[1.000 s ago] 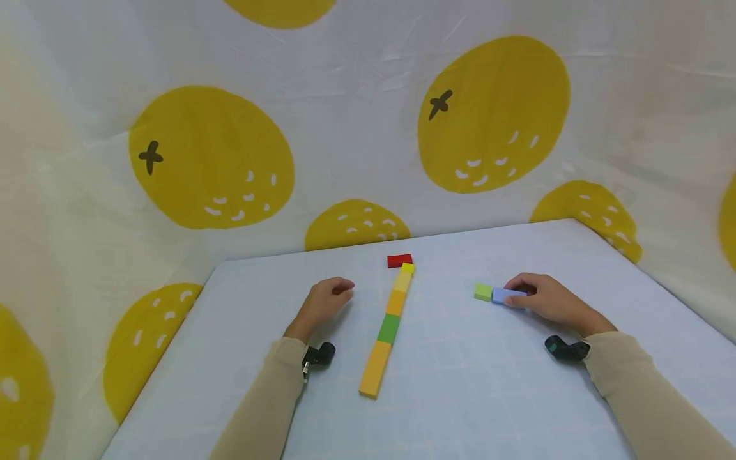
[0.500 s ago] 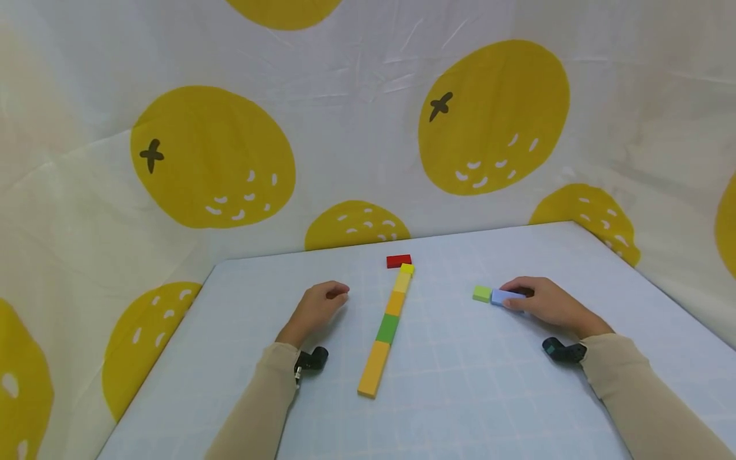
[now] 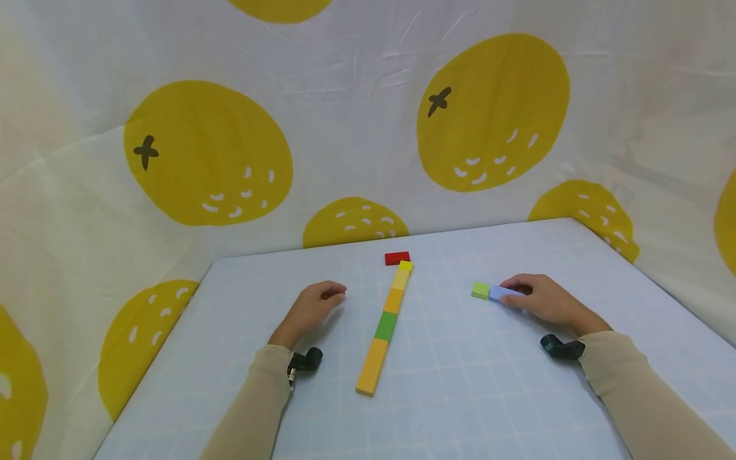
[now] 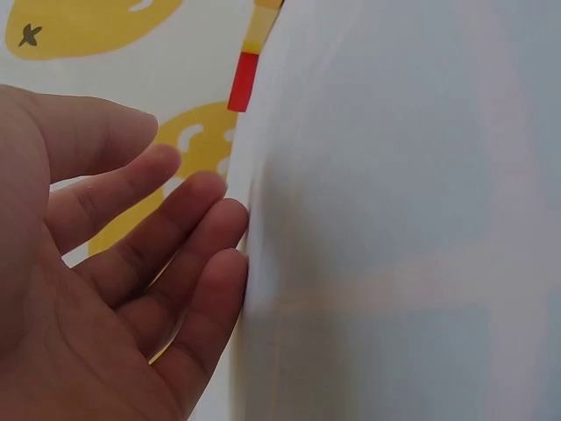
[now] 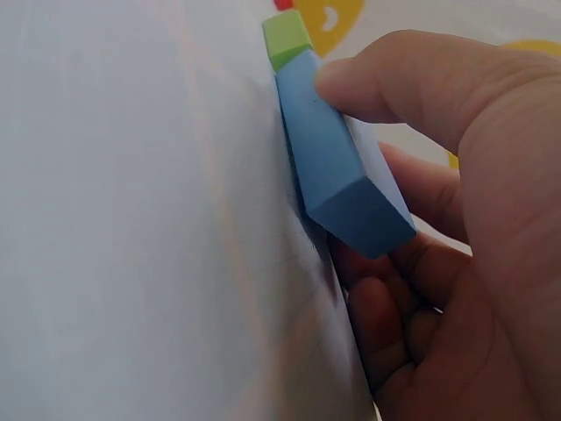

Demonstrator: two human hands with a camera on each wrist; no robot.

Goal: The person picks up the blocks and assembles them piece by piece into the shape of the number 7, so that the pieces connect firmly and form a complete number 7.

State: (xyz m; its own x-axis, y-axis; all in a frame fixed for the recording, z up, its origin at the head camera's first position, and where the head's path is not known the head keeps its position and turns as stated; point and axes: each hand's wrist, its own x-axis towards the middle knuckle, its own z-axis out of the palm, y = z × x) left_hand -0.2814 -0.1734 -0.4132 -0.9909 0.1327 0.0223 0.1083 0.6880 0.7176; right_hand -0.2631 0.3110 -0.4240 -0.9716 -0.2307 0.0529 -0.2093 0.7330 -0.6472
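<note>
My right hand [image 3: 546, 299] pinches a blue block [image 5: 329, 145] between thumb and fingers, low at the tabletop. Against or very near the blue block's far end lies a small light green block [image 3: 480, 291]; the right wrist view shows its face [image 5: 287, 37] beyond the blue one. My left hand [image 3: 310, 308] holds nothing, its fingers loosely bent beside the table surface, as the left wrist view shows. Between the hands runs a slanting row of blocks: a long orange-yellow block [image 3: 372, 367], a green block [image 3: 386, 326], an orange block [image 3: 393, 300], a pale yellow block [image 3: 401, 279] and a bright yellow block [image 3: 406, 266].
At the far end of the row a red block [image 3: 397, 258] lies crosswise. All the blocks lie on a table with a pale checked cloth [image 3: 448, 396]. Behind hangs a white curtain [image 3: 356, 128] with yellow fruit prints. Each wrist wears a small black camera [image 3: 562, 348].
My left hand has drawn slightly left and back from the row. The right hand keeps its hold on the blue block, with hardly any shift.
</note>
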